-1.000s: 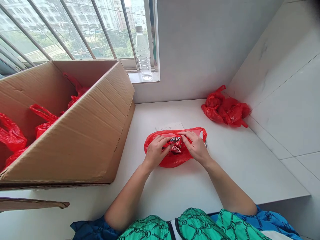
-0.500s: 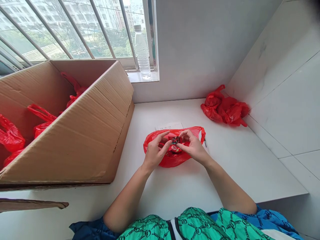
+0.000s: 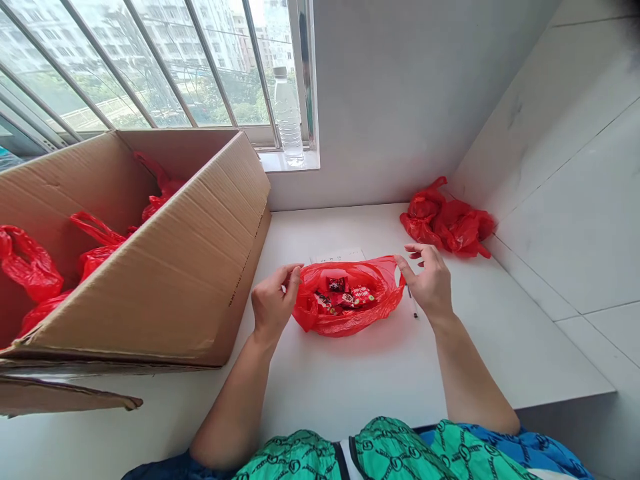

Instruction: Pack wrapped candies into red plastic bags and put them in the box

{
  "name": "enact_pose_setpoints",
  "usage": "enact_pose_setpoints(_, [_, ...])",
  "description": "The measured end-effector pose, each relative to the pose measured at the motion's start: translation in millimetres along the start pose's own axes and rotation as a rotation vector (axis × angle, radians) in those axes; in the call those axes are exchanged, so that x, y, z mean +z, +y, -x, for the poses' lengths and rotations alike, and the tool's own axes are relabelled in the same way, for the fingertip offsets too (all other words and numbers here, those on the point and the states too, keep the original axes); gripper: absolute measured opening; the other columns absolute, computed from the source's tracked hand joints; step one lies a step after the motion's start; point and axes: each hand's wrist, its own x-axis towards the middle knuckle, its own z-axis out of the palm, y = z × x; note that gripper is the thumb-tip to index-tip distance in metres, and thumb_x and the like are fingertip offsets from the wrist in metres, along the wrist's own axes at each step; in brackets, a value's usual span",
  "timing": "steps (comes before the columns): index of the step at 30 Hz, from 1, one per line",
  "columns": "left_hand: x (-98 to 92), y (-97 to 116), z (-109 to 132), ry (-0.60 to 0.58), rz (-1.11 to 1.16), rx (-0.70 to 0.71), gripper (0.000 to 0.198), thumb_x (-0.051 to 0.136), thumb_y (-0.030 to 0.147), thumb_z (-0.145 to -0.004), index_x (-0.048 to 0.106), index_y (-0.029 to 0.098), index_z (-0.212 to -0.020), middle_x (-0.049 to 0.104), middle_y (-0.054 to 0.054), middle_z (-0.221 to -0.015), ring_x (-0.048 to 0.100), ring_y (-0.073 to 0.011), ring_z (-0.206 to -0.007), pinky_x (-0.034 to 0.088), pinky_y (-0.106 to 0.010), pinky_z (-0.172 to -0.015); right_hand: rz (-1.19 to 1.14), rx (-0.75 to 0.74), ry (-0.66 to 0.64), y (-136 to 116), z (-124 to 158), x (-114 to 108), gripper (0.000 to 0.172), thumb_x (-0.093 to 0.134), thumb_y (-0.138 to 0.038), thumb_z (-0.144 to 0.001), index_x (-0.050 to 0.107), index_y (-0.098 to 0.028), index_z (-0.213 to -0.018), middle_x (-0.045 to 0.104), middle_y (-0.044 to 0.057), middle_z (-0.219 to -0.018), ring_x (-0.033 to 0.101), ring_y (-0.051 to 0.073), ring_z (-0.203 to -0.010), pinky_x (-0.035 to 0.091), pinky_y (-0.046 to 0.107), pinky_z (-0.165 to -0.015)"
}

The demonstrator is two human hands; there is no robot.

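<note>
A red plastic bag (image 3: 320, 325) lies spread open on the white table in front of me. Several small red wrapped snack packets (image 3: 347, 299) rest inside it, along with a dark red and black packet (image 3: 337, 285) near the back. My left hand (image 3: 273, 300) is closed at the bag's left edge, pinching the plastic between thumb and fingers. At the right side, my right hand (image 3: 431, 283) has its thumb against the bag's handle loop, its fingers apart and curved.
A large cardboard box (image 3: 165, 287) holding tied red bags (image 3: 35, 267) stands at the left. Crumpled red bags (image 3: 450, 223) lie in the back right corner. A pen (image 3: 413, 303) and paper (image 3: 340, 255) lie by the bag. A water bottle (image 3: 288, 120) stands on the windowsill.
Both hands have moved apart from the bag's middle to its sides. The dark packet they held now lies in the bag, released. The left hand has taken the bag's edge.
</note>
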Motion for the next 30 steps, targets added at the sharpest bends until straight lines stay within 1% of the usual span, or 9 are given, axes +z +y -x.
enact_pose_setpoints(2, [-11.5, 1.5, 5.0, 0.004, -0.038, -0.021, 0.028, 0.052, 0.038, -0.098, 0.072, 0.020, -0.091, 0.067, 0.002, -0.067, 0.054, -0.0092, -0.055, 0.039, -0.022, -0.057, 0.034, 0.066, -0.129, 8.7, 1.2, -5.5, 0.048, 0.060, -0.057, -0.087, 0.055, -0.022, -0.118, 0.064, 0.011, -0.122, 0.065, 0.025, -0.095, 0.051, 0.041, -0.079])
enact_pose_setpoints(5, [-18.5, 4.3, 22.9, -0.152, -0.185, 0.031, 0.028, 0.055, 0.044, -0.096, 0.070, 0.021, -0.089, 0.066, 0.001, -0.075, 0.054, -0.0105, -0.057, 0.036, -0.024, -0.057, 0.001, 0.130, -0.280, 12.9, 5.5, -11.5, 0.050, 0.063, -0.057, -0.085, 0.054, -0.023, -0.120, 0.062, 0.011, -0.126, 0.065, 0.027, -0.100, 0.051, 0.043, -0.081])
enact_pose_setpoints(9, [-12.7, 0.8, 45.5, -0.380, -0.402, 0.145, 0.026, 0.068, 0.047, -0.086, 0.068, 0.023, -0.094, 0.066, -0.006, -0.098, 0.060, -0.0190, -0.077, 0.039, -0.028, -0.065, -0.069, 0.101, -0.295, 1.9, 5.7, -16.5, 0.027, 0.060, -0.050, -0.089, 0.063, -0.025, -0.098, 0.068, 0.006, -0.111, 0.064, 0.025, -0.099, 0.050, 0.043, -0.086])
enact_pose_setpoints(12, [-13.5, -3.4, 47.2, -0.439, -0.398, 0.114, 0.014, 0.065, 0.035, -0.089, 0.065, 0.022, -0.084, 0.066, -0.004, -0.091, 0.058, -0.0183, -0.074, 0.037, -0.029, -0.065, -0.074, 0.051, -0.292, -7.5, 0.4, -22.5, 0.022, 0.059, -0.045, -0.090, 0.066, -0.025, -0.088, 0.070, 0.005, -0.104, 0.064, 0.024, -0.093, 0.049, 0.043, -0.087])
enact_pose_setpoints(14, [-20.2, -1.0, 40.6, -0.430, -0.249, 0.009, 0.016, 0.059, 0.033, -0.092, 0.063, 0.021, -0.083, 0.065, -0.002, -0.083, 0.054, -0.0152, -0.067, 0.036, -0.028, -0.061, -0.098, 0.051, -0.317, -10.2, -4.4, -28.6, 0.021, 0.059, -0.045, -0.090, 0.067, -0.025, -0.086, 0.071, 0.004, -0.099, 0.065, 0.023, -0.090, 0.049, 0.042, -0.086])
enact_pose_setpoints(17, [-34.4, 12.7, 23.0, -0.318, 0.157, -0.166, 0.020, 0.057, 0.040, -0.094, 0.064, 0.021, -0.090, 0.062, 0.000, -0.078, 0.051, -0.0125, -0.065, 0.039, -0.025, -0.060, -0.218, 0.112, -0.331, -13.8, -14.3, -38.1, 0.023, 0.060, -0.046, -0.090, 0.065, -0.024, -0.086, 0.072, 0.004, -0.095, 0.066, 0.023, -0.091, 0.050, 0.041, -0.085])
enact_pose_setpoints(21, [-48.4, 40.1, -7.9, 0.035, 0.586, -0.191, 0.019, 0.066, 0.039, -0.089, 0.066, 0.020, -0.090, 0.061, -0.003, -0.099, 0.058, -0.0136, -0.086, 0.047, -0.023, -0.072, -0.519, 0.069, -0.221, -33.7, -34.8, -45.1, 0.020, 0.061, -0.043, -0.091, 0.061, -0.023, -0.087, 0.068, 0.006, -0.116, 0.063, 0.023, -0.108, 0.049, 0.042, -0.094])
enact_pose_setpoints(25, [-56.1, 62.7, -39.6, 0.300, 0.679, -0.119, 0.017, 0.072, 0.036, -0.086, 0.068, 0.020, -0.090, 0.052, -0.005, -0.130, 0.059, -0.0152, -0.104, 0.051, -0.023, -0.082, -0.796, 0.018, -0.098, -65.9, -57.0, -45.2, 0.020, 0.055, -0.045, -0.093, 0.054, -0.025, -0.089, 0.068, 0.008, -0.117, 0.064, 0.024, -0.111, 0.052, 0.042, -0.089])
enact_pose_setpoints(30, [-58.8, 72.3, -68.6, 0.356, 0.712, -0.010, 0.024, 0.066, 0.036, -0.091, 0.067, 0.026, -0.112, 0.058, -0.005, -0.132, 0.057, -0.0187, -0.120, 0.051, -0.026, -0.094, -0.958, 0.068, 0.083, -79.5, -75.3, -33.9, 0.025, 0.045, -0.052, -0.097, 0.047, -0.027, -0.091, 0.068, 0.002, -0.090, 0.068, 0.022, -0.092, 0.054, 0.039, -0.078])
